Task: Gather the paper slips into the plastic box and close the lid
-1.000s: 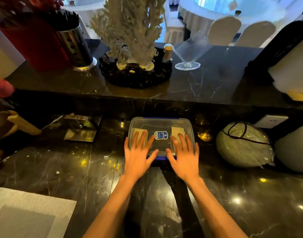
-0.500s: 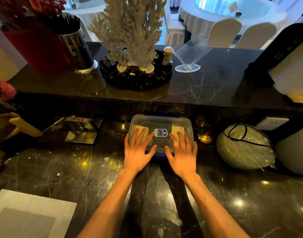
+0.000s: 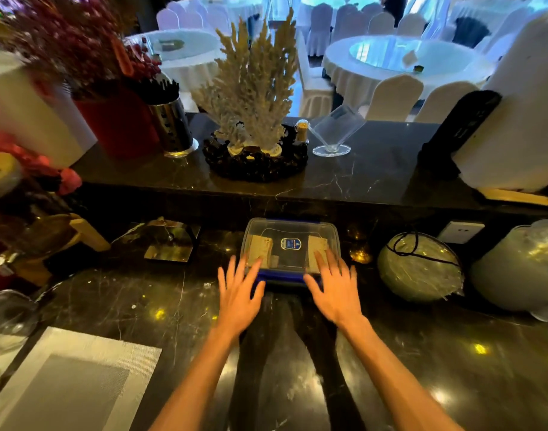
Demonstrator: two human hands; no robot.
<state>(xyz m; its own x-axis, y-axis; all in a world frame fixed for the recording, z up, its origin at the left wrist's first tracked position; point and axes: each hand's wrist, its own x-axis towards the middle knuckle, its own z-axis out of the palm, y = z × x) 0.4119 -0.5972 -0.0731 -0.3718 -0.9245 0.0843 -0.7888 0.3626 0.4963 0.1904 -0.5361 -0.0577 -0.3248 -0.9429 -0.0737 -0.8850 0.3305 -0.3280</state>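
Observation:
A clear plastic box (image 3: pixel 290 231) with blue clips and a blue label on its lid sits on the black marble counter, lid on. Paper slips (image 3: pixel 260 248) show through the lid at the left and right inside. My left hand (image 3: pixel 238 293) hovers at the box's near left corner, fingers spread, holding nothing. My right hand (image 3: pixel 336 290) is at the near right corner, fingers spread, fingertips over the lid's edge. Both hands look slightly blurred.
A shiny metal holder (image 3: pixel 170 242) stands left of the box, a wrapped round object (image 3: pixel 418 267) to its right. A grey placemat (image 3: pixel 67 381) lies at the near left. A raised ledge behind carries a coral ornament (image 3: pixel 254 98) and a clear stand (image 3: pixel 333 135).
Both hands have slid back off the lid toward me and spread apart to the box's near corners. The camera has tilted up, showing more of the room.

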